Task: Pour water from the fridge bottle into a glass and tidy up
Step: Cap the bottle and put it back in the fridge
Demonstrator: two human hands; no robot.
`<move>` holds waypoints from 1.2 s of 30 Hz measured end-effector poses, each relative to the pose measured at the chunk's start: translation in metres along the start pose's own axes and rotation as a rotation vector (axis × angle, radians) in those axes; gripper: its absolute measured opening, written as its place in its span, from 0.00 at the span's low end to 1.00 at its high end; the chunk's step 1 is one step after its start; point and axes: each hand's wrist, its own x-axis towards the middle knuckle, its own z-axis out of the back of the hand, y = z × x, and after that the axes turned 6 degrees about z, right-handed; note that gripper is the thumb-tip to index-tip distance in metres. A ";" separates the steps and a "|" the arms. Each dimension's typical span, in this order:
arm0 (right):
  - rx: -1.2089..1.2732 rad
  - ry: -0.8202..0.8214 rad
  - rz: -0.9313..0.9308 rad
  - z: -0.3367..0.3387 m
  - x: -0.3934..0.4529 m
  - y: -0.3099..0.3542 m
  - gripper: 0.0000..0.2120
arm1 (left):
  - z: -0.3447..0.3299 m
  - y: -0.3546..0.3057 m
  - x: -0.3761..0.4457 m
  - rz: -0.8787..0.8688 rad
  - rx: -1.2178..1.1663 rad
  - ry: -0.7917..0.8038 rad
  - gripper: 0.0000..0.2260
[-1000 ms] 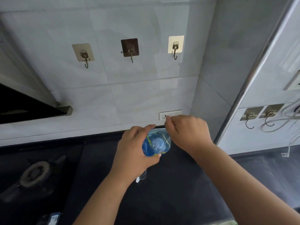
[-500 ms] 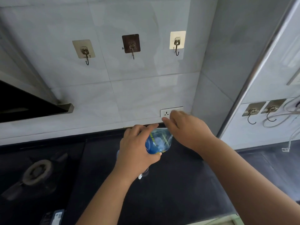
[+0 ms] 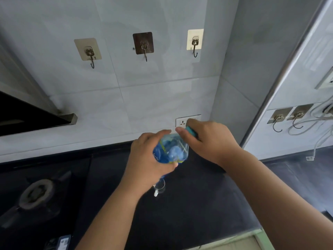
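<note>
A clear plastic water bottle (image 3: 171, 150) with a blue label is held above the black counter (image 3: 198, 204), its top pointing away from me. My left hand (image 3: 147, 159) grips the bottle's body. My right hand (image 3: 210, 139) pinches the teal cap (image 3: 191, 131) at the bottle's top. Just below the left hand, a small clear glass (image 3: 160, 185) stands on the counter, partly hidden by the hand and bottle.
A gas burner (image 3: 37, 193) sits at the left of the counter. A wall socket (image 3: 182, 121) is behind the hands. Three adhesive hooks (image 3: 143, 45) hang on the tiled wall. A fridge edge (image 3: 288, 69) and loose white cables (image 3: 317, 127) are at the right.
My right hand has stayed at the bottle top and the teal cap now shows between its fingers. The left hand keeps its grip on the bottle.
</note>
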 end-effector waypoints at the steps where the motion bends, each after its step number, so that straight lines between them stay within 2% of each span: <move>1: 0.011 -0.057 0.040 -0.002 -0.003 0.001 0.29 | 0.003 0.002 0.003 0.048 -0.118 0.070 0.39; 3: -0.034 -0.093 -0.065 -0.007 -0.004 0.006 0.30 | 0.005 0.001 0.003 -0.041 -0.004 0.054 0.38; 6: -0.073 0.120 -0.388 -0.006 0.001 0.018 0.30 | 0.000 0.003 0.000 -0.177 0.332 -0.126 0.38; 9: -0.025 0.282 -0.467 -0.003 0.002 0.023 0.31 | -0.005 0.013 -0.005 -0.171 0.381 -0.121 0.38; 11: 0.129 0.307 -0.447 -0.006 -0.003 0.025 0.33 | -0.001 0.020 -0.008 -0.120 0.310 -0.071 0.39; 13: 0.532 0.244 -0.455 -0.013 -0.012 0.025 0.32 | 0.005 0.025 -0.011 -0.013 0.137 -0.021 0.41; 15: 0.920 0.251 -0.466 -0.024 -0.021 0.021 0.25 | 0.017 0.026 -0.014 0.179 -0.194 0.020 0.43; 17: 1.131 0.348 -0.435 -0.038 -0.028 0.014 0.22 | 0.029 0.025 -0.017 0.318 -0.480 0.055 0.44; 20: 1.395 0.453 -0.365 -0.052 -0.027 0.011 0.17 | 0.043 0.016 -0.025 0.291 -0.652 0.030 0.38; 22: 1.534 0.560 -0.313 -0.053 -0.024 0.012 0.20 | 0.051 0.001 -0.037 0.267 -0.661 -0.022 0.33; 26: 1.672 0.832 -0.134 -0.049 -0.019 0.011 0.24 | 0.058 -0.024 -0.066 0.292 -0.566 -0.148 0.30; 29: 1.639 1.021 0.033 -0.051 -0.021 0.011 0.27 | 0.057 -0.044 -0.095 0.343 -0.507 -0.287 0.32; 33: 1.683 1.192 -0.023 -0.066 -0.036 0.018 0.31 | 0.044 -0.073 -0.146 0.431 -0.487 -0.472 0.31; 36: 1.651 1.346 0.011 -0.074 -0.057 0.039 0.32 | 0.035 -0.092 -0.192 0.526 -0.433 -0.578 0.33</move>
